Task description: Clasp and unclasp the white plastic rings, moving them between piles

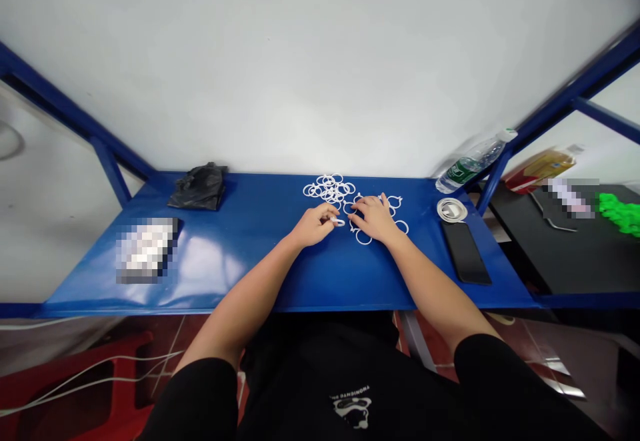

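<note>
My left hand (314, 226) is closed in a pinch on a white plastic ring (339, 222) just above the blue tabletop (260, 254). Its fingertips point right, toward my other hand. Palm down, my right hand (374, 217) rests with fingers apart over several loose white rings, partly covering them. One of these rings (364, 237) lies below its fingers, and another ring (402, 227) is to its right. Behind both hands is a heap of white rings (330, 191), each thin with a small knob. Whether the right fingertips grip any ring is hard to see.
A black plastic bag (199, 186) and a pixelated object (146, 249) lie on the left. To the right are a water bottle (470, 166), a coiled white cable (452, 210) and a black phone (466, 253). Blue frame bars (113, 168) flank the table; a wall stands behind.
</note>
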`<state>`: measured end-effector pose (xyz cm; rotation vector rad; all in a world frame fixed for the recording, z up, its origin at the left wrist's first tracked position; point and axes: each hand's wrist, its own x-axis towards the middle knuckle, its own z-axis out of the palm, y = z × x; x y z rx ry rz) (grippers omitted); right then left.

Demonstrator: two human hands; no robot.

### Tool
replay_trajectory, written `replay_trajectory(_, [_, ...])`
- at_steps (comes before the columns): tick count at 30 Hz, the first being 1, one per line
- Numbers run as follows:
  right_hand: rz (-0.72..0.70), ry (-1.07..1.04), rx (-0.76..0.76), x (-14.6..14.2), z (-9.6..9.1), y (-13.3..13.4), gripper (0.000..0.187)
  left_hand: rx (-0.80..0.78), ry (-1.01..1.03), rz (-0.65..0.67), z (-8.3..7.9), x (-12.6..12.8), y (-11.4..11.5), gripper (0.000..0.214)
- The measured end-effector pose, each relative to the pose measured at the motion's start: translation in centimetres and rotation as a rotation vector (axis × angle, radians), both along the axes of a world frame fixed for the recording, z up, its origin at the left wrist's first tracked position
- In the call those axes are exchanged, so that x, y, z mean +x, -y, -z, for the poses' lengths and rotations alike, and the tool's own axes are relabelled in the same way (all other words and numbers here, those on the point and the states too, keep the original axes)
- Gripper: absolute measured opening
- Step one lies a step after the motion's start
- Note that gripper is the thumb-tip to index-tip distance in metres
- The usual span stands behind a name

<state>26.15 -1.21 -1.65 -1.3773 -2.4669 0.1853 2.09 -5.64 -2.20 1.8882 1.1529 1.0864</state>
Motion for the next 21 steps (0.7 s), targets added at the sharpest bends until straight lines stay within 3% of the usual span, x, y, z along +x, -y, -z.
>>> replay_trajectory(7, [-0.003,0.001,-0.003,-0.2,-0.7,0.4,0.016,0.084,-0.057,0.074,0.0,0.8,0.4,0.031])
replay_trajectory(16, [-0.057,-0.009,-0.056,-0.2,-0.9,0.4,0.015,-0.063,-0.036,0.209,-0.2,1.5,1.3,0.03])
replay_trajectory(21, [-0.036,-0.003,-0.057,-0.3,-1.3,0.6,0.014,-0.124,0.007,0.203,-0.3,1.3,1.3,0.034])
